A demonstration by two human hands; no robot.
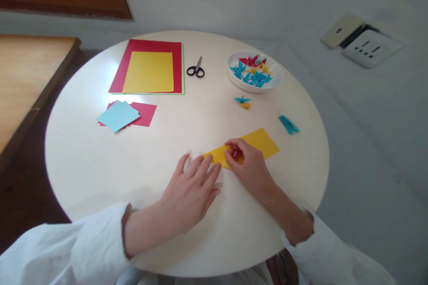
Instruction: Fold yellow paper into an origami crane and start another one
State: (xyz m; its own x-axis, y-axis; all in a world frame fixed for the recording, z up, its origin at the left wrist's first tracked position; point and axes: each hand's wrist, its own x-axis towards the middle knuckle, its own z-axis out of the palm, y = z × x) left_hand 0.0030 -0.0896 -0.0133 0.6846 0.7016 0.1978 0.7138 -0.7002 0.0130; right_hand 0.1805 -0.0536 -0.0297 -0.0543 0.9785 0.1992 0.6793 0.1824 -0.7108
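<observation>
A folded yellow paper strip lies on the round white table in front of me. My left hand rests flat with its fingers stretched out, fingertips touching the strip's left end. My right hand has its fingers curled and presses down on the strip's left half. Both sleeves are white.
At the back lie a red sheet with a yellow sheet on top, black scissors, and a white bowl of folded paper figures. A light blue square on red paper, a small folded figure and a blue folded piece lie nearer.
</observation>
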